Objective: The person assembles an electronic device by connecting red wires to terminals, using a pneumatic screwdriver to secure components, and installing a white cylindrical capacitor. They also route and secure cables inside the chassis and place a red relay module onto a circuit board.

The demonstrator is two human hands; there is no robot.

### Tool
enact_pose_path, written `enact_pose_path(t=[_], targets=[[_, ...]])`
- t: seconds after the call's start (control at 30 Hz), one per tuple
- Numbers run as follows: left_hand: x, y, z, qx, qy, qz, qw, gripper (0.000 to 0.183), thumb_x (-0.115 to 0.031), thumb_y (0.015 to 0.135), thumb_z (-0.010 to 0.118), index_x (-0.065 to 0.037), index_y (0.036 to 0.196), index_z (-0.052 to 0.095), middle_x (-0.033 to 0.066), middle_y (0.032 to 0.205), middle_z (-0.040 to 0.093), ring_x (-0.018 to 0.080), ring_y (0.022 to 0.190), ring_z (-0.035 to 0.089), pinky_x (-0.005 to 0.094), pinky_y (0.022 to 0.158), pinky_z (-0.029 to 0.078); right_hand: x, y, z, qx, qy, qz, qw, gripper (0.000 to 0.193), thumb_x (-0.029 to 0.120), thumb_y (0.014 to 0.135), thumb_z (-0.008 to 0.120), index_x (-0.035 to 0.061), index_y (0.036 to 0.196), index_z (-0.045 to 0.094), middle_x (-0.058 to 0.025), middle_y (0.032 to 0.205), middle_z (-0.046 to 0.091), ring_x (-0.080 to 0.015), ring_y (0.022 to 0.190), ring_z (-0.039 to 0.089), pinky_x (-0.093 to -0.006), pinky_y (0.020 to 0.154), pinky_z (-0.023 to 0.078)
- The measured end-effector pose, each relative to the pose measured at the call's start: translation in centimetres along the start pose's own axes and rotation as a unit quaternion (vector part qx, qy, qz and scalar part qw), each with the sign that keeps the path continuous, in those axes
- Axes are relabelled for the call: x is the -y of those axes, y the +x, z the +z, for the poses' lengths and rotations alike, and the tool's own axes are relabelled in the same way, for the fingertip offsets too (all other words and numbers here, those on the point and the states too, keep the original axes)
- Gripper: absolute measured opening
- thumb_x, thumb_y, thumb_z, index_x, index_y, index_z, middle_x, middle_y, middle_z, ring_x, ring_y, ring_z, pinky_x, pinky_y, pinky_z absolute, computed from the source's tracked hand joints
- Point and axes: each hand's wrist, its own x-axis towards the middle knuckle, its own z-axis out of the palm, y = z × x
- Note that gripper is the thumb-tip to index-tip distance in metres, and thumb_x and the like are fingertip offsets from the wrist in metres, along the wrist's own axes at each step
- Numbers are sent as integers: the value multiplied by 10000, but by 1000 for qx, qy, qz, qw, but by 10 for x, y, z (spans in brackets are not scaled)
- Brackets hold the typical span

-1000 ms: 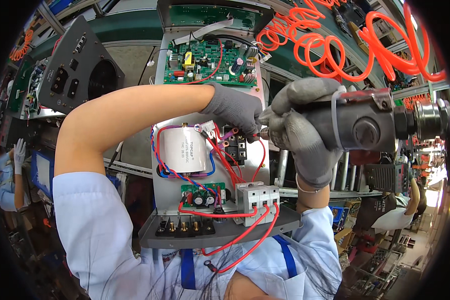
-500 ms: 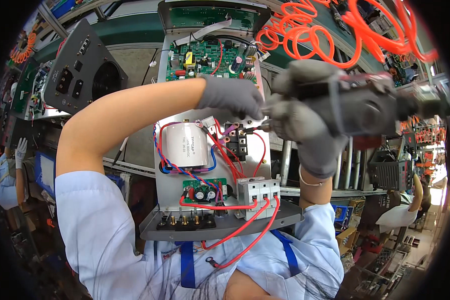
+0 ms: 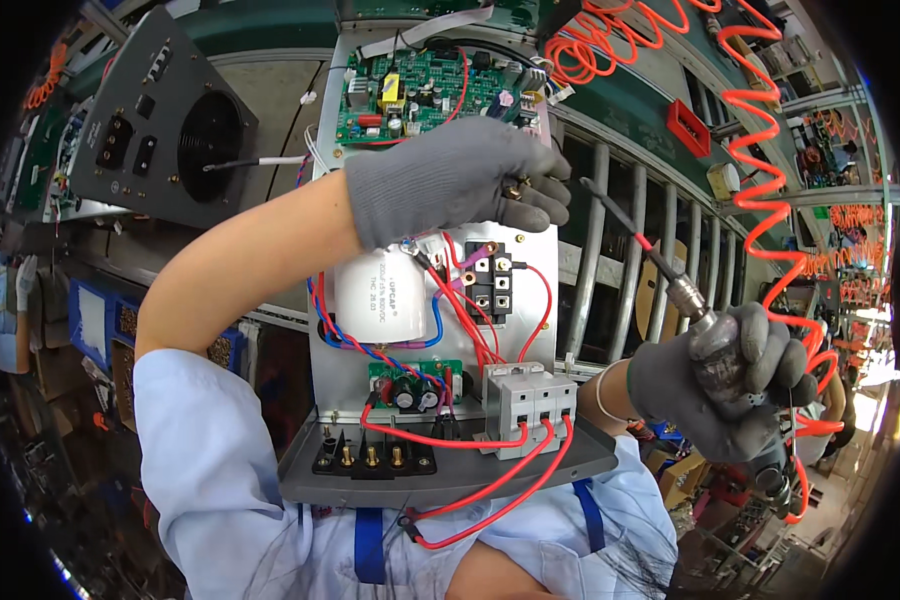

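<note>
In grey gloves, my left hand (image 3: 460, 180) is curled over the middle of an open metal chassis (image 3: 370, 375). Small brass-coloured screws (image 3: 516, 188) show between its fingers; how many is hidden. Out to the right, my right hand (image 3: 715, 375) grips an air screwdriver (image 3: 715, 350), its long bit (image 3: 618, 215) pointing up and left toward the left fingertips, apart from them. Below the left hand are a white cylindrical capacitor (image 3: 380, 295) and a black terminal module (image 3: 488, 285) with red wires. Nearer to me sit a grey three-pole breaker (image 3: 530, 400) and a small green board (image 3: 410, 385).
A larger green circuit board (image 3: 430, 95) fills the chassis's far end. Left stands a dark panel with a round fan (image 3: 210, 150). Metal rollers (image 3: 595, 250) run at the right, beneath a coiled orange hose (image 3: 760, 180). A red bin (image 3: 687, 128) lies beyond. Other people work at both sides.
My right hand has moved from beside the left hand down and to the right; the air screwdriver now shows clearly in it. The left hand has shifted slightly, now showing brass screws in its fingers.
</note>
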Motion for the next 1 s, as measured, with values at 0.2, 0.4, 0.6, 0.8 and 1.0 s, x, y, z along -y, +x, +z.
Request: enact_pose_path(t=[0.2,0.4,0.6,0.8,1.0], targets=[[-14,-19,3,-8,128,12,992,391,-312,973,515,45,1125,561,87,788,644,32,479,487,180,422,367,-6,-6,-2,19,27,52,998,288,148,783,681,81,992,494,5,736,387,-120,635,378,-262,551,379],[-18,-25,-4,-22,210,18,977,396,-425,947,554,-30,940,583,-9,647,562,-1,411,423,176,350,270,-12,-10,-7,36,-11,-33,999,419,125,832,635,69,1237,545,10,817,369,-84,603,440,-284,580,415],[-11,-18,-10,34,88,37,995,424,-268,965,554,55,1239,528,39,941,577,30,692,555,132,531,422,-15,-8,-6,24,-16,-65,998,471,110,830,645,44,1281,525,-10,805,428,-73,547,468,-265,516,434],[-8,-20,-13,50,64,18,997,479,-344,935,595,61,1186,545,43,887,590,14,623,519,131,489,405,-19,-3,7,31,-6,-59,998,482,135,843,663,103,1300,513,-39,847,484,-125,624,524,-291,538,496],[-7,-22,-4,11,37,-8,999,473,-374,954,556,58,1146,547,20,828,555,10,570,464,125,425,350,-21,-10,5,15,30,-43,999,483,127,841,684,132,1294,516,-64,940,531,-134,651,549,-294,578,537]])
